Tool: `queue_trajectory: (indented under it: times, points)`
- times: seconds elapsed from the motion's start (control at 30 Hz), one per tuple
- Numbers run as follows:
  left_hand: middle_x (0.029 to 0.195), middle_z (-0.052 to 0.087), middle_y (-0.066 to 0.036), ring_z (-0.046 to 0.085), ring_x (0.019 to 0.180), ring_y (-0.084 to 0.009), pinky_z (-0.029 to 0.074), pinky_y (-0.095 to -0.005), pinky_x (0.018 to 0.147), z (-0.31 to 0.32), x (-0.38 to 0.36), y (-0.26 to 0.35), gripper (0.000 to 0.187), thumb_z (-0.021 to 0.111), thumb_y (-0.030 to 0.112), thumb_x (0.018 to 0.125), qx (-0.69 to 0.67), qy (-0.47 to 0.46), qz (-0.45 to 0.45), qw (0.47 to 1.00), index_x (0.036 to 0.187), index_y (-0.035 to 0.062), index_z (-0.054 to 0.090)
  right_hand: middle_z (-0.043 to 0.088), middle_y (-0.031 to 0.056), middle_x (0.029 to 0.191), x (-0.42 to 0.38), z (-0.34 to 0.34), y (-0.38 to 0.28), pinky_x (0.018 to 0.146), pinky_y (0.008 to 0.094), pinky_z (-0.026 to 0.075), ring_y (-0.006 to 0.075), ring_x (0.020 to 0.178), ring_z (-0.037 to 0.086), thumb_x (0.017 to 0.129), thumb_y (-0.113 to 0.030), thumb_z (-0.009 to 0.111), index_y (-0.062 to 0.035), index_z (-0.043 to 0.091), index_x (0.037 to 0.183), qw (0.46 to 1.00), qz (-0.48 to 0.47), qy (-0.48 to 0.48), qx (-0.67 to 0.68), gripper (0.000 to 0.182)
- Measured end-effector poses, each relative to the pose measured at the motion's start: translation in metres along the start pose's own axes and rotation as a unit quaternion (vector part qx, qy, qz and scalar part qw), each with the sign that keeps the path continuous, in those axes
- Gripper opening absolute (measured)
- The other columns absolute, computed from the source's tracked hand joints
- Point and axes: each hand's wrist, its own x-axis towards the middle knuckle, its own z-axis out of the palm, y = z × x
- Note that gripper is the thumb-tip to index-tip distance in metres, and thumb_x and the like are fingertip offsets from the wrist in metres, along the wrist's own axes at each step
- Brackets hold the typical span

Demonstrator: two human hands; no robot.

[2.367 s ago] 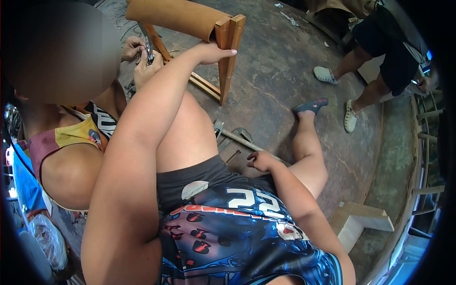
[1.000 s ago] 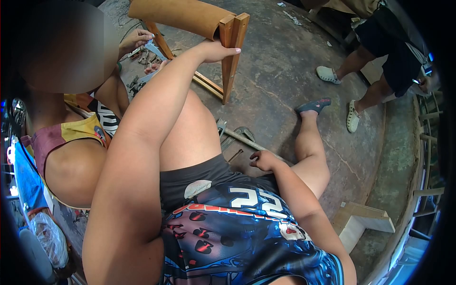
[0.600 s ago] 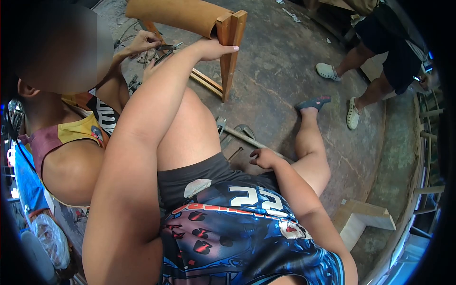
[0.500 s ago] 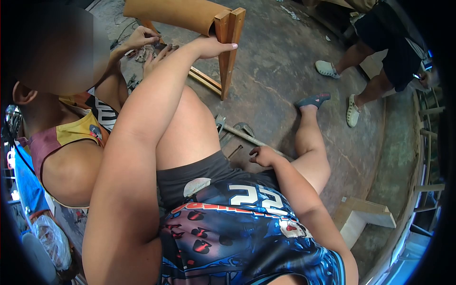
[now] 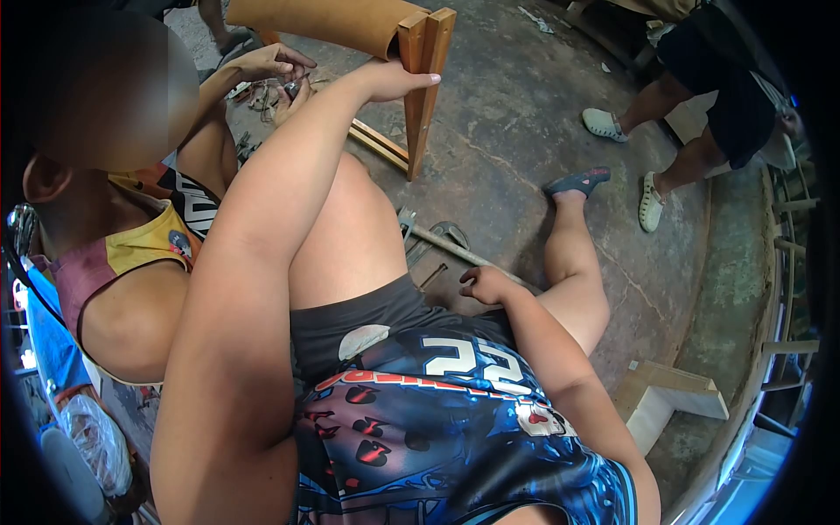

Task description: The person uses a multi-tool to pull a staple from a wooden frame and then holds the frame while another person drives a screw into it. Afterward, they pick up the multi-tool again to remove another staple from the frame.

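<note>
My left hand [image 5: 391, 81] is at the top of a wooden frame [image 5: 429, 96], its thumb lying across the upright bars. Its fingers are hidden, and they seem closed round the wood below a brown curved sheet [image 5: 319, 22]. Low beside my thigh, my right hand [image 5: 486, 285] hangs with its fingers loosely bent and a little apart, holding nothing. On the floor near it lie a long metal bar clamp [image 5: 464, 254] and a bolt-like metal piece [image 5: 433, 276]. Another person's hands [image 5: 280, 70] work at a small dark object behind my left forearm.
That person sits close at my left. Someone else in light clogs [image 5: 604, 125] stands at the upper right. A cardboard piece [image 5: 669, 385] lies at the lower right by a low concrete ledge [image 5: 726, 289]. Tools and scraps [image 5: 254, 96] lie on the floor beyond the person at left.
The other person's hands have shifted slightly, with one raised a little to the right. A foot now shows at the top left. My own hands have stayed nearly still.
</note>
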Motion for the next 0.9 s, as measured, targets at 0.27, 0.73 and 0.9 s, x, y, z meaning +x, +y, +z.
queue_trajectory:
  times: [0.27, 0.73, 0.9]
  points:
    - [0.126, 0.065, -0.017, 0.062, 0.110, -0.0251, 0.049, -0.0375, 0.093, 0.000, 0.004, 0.000, 0.075, 0.066, 0.059, 0.089, 0.011, 0.002, -0.023, 1.000, 0.136, 0.0013, 0.057, 0.071, 0.0214, 0.112, -0.004, -0.003, -0.002, 0.097, 0.0414, 0.050, 0.0367, 0.109, 0.066, 0.079, -0.038, 0.071, -0.0110, 0.072, 0.119, 1.000, 0.008, -0.002, 0.008, 0.048]
    - [0.126, 0.064, -0.019, 0.061, 0.112, -0.0261, 0.049, -0.0387, 0.095, 0.004, 0.010, -0.001, 0.078, 0.064, 0.061, 0.090, -0.011, -0.010, -0.035, 0.999, 0.137, -0.0009, 0.056, 0.071, 0.0213, 0.113, 0.000, -0.001, 0.004, 0.095, 0.0409, 0.051, 0.0362, 0.107, 0.066, 0.079, -0.039, 0.071, -0.0110, 0.072, 0.119, 1.000, 0.001, -0.001, 0.001, 0.049]
    - [0.135, 0.059, -0.022, 0.055, 0.126, -0.0329, 0.044, -0.0399, 0.105, 0.000, 0.012, 0.002, 0.082, 0.060, 0.063, 0.092, -0.029, -0.052, -0.044, 0.997, 0.140, -0.0031, 0.052, 0.071, 0.0215, 0.110, 0.002, -0.002, 0.005, 0.094, 0.0415, 0.052, 0.0369, 0.105, 0.067, 0.078, -0.039, 0.071, -0.0117, 0.073, 0.118, 1.000, -0.007, 0.005, -0.006, 0.049]
